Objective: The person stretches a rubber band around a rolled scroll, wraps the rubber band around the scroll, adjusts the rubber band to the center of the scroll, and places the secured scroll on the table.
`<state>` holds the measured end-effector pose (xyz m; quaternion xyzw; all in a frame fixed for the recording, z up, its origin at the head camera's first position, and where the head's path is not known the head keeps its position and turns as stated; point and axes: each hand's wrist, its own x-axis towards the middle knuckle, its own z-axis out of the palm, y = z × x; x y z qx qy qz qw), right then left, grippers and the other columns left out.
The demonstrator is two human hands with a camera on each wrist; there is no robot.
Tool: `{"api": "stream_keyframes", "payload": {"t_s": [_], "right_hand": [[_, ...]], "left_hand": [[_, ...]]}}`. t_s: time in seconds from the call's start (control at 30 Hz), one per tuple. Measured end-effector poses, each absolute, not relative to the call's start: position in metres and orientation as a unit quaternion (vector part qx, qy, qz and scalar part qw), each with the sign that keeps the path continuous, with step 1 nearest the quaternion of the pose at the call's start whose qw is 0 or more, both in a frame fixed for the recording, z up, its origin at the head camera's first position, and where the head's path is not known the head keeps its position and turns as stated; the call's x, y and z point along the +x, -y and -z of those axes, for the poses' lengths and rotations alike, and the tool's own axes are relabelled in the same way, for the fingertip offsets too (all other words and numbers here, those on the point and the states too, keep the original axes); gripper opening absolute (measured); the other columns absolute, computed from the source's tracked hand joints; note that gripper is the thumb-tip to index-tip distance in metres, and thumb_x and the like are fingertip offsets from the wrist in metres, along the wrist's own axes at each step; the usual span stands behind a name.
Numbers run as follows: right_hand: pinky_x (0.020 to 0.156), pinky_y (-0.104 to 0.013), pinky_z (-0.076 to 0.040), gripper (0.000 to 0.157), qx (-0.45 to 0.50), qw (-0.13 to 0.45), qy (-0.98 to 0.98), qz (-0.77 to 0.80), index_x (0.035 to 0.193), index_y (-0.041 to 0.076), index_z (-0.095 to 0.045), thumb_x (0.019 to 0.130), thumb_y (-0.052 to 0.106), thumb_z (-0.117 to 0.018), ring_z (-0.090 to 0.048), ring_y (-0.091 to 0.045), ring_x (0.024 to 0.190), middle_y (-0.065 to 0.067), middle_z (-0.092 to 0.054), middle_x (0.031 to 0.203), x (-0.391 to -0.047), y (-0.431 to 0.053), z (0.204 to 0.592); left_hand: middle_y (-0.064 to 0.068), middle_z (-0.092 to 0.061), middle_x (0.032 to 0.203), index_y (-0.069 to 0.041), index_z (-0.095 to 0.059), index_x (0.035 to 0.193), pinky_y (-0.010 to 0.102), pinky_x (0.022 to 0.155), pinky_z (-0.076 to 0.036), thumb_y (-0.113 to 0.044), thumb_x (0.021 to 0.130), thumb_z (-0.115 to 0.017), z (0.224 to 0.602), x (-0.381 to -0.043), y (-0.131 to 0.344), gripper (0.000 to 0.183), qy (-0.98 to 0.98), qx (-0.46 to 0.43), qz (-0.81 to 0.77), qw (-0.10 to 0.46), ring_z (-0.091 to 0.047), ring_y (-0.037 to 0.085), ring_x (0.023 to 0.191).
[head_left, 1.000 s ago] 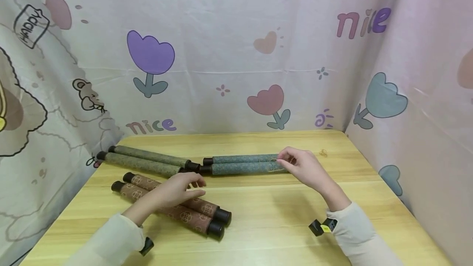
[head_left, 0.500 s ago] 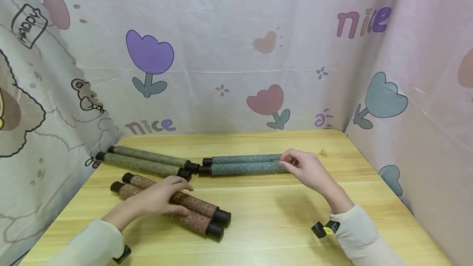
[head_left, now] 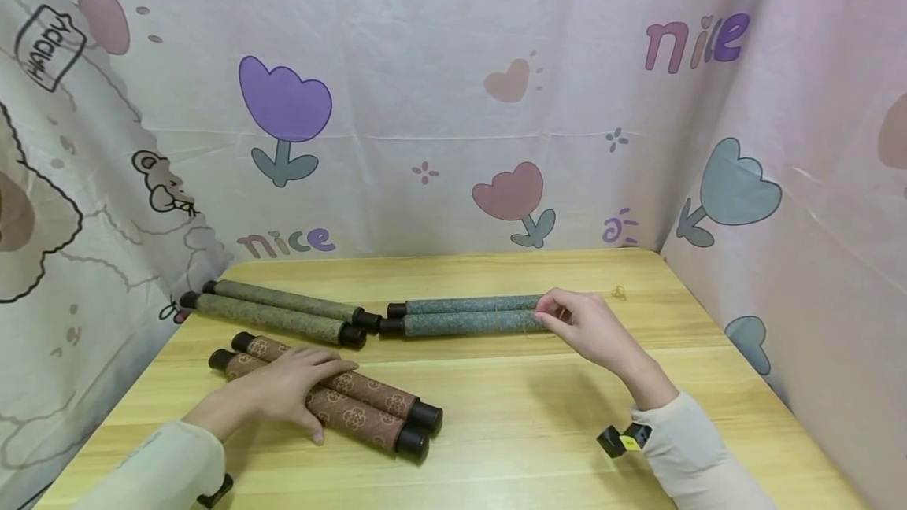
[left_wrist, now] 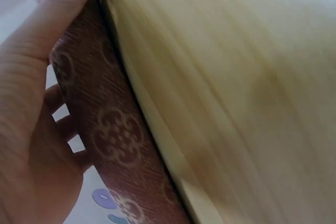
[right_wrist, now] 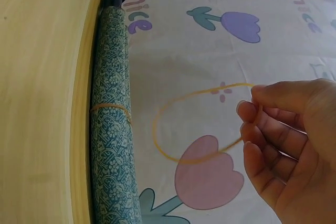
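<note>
In the head view my left hand (head_left: 286, 388) spans a pair of brown, flower-patterned scrolls (head_left: 368, 412) with black end knobs. The left wrist view has its thumb across a brown scroll (left_wrist: 118, 135) and the fingers round the other side. Between thumb and index finger, my right hand (right_wrist: 283, 135) pinches a thin yellow rubber band (right_wrist: 156, 129), which hangs as a loose loop. Just left of that hand in the head view lie two blue-green patterned scrolls (head_left: 468, 323), side by side; a rubber band (right_wrist: 113, 106) circles one.
Two olive-green scrolls (head_left: 272, 315) lie at the back left, their knobs close to the blue-green pair. Some loose rubber bands (head_left: 619, 293) rest at the back right of the wooden table (head_left: 524, 455). Printed curtains (head_left: 397, 85) enclose the back and sides.
My left hand has moved left and down onto the brown scrolls, its thumb spreading to their near side. The right hand has shifted slightly right, drawing the rubber band off the blue-green scrolls.
</note>
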<state>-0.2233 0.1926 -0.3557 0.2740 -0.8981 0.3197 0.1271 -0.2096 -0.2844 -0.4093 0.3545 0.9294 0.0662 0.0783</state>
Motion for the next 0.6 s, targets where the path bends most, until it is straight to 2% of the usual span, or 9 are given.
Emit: {"api": "stream_keyframes", "payload": {"t_s": [0.2,0.37,0.6], "right_hand": [[0.065,-0.025,-0.052,0.006,0.272,0.124,0.9,-0.316,0.094,0.014,-0.069,0.094,0.019,-0.067,-0.057,-0.004,0.07,0.008,-0.064,0.078,-0.224,-0.192,0.357],[0.064,-0.025,-0.051,0.007,0.27,0.126,0.902,-0.313,0.094,0.015,-0.069,0.095,0.022,-0.067,-0.056,-0.004,0.069,0.01,-0.062,0.077,-0.224,-0.192,0.357],[0.063,-0.025,-0.05,0.007,0.271,0.123,0.9,-0.318,0.096,0.013,-0.069,0.095,0.02,-0.067,-0.056,-0.005,0.068,0.006,-0.063,0.078,-0.223,-0.193,0.355]], "left_hand": [[0.017,-0.048,0.141,-0.017,-0.046,0.146,0.071,0.097,-0.034,-0.079,0.057,-0.068,0.415,-0.214,0.297,0.111,-0.939,0.333,-0.062,0.062,-0.045,0.045,0.126],[0.014,-0.053,0.138,-0.019,-0.051,0.142,0.068,0.095,-0.038,-0.079,0.062,-0.068,0.416,-0.214,0.298,0.102,-0.943,0.327,-0.057,0.037,-0.049,0.042,0.122],[0.016,-0.054,0.134,-0.013,-0.055,0.137,0.065,0.094,-0.042,-0.074,0.062,-0.073,0.414,-0.214,0.294,0.098,-0.945,0.32,-0.064,0.036,-0.054,0.042,0.117]]}}
